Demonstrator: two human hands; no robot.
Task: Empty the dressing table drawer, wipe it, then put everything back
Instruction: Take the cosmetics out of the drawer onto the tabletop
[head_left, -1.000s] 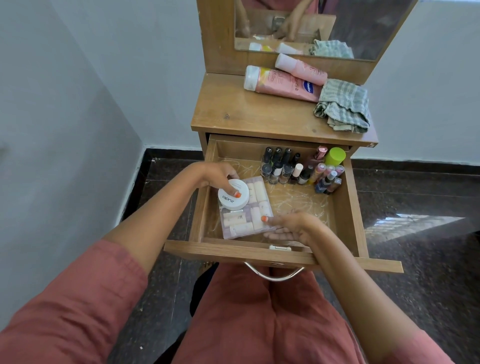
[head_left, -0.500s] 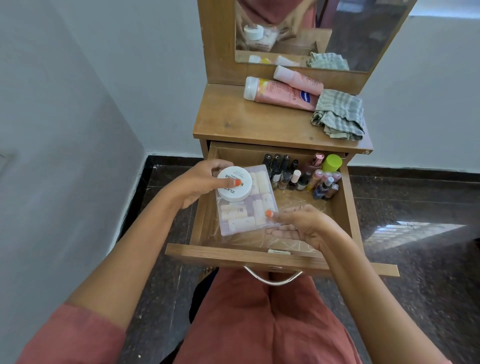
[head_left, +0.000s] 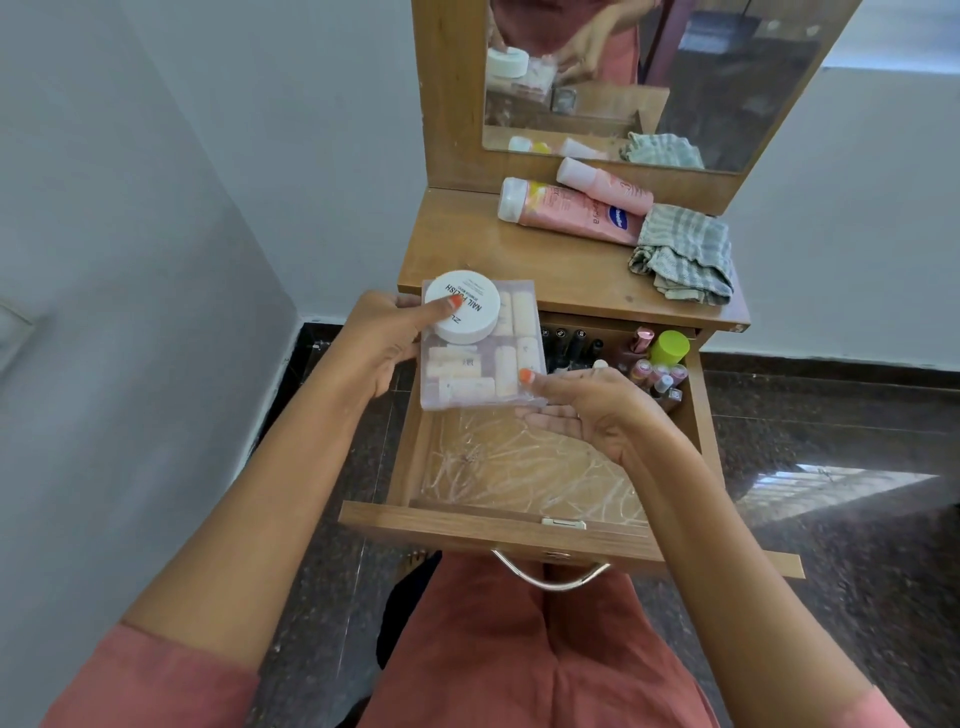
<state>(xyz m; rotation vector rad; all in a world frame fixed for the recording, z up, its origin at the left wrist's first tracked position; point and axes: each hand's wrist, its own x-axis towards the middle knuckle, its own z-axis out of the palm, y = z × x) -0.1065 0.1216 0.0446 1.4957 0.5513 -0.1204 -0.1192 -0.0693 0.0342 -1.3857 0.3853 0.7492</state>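
Note:
A clear plastic box (head_left: 488, 364) of small pale tubes is held above the open wooden drawer (head_left: 498, 527), with a round white nail polish remover tub (head_left: 462, 306) on top of it. My left hand (head_left: 384, 343) grips the box's left side, thumb pressing on the tub. My right hand (head_left: 582, 410) holds the box's near right corner, thumb on top and fingers underneath. At the drawer's back right stand several nail polish bottles (head_left: 576, 345) and a green-capped bottle (head_left: 669, 347). A clear crinkled liner (head_left: 524, 467) covers the drawer floor.
Two pink lotion bottles (head_left: 571, 210) and a folded checked cloth (head_left: 685, 254) lie on the dressing table top (head_left: 467, 254) under the mirror (head_left: 649, 78). A white wall is on the left. Dark stone floor surrounds the table. My lap sits below the drawer handle (head_left: 550, 577).
Both hands have lifted the plastic box with the white tub out of the drawer and raised it toward the table top's front edge. The drawer floor where it lay now shows bare liner.

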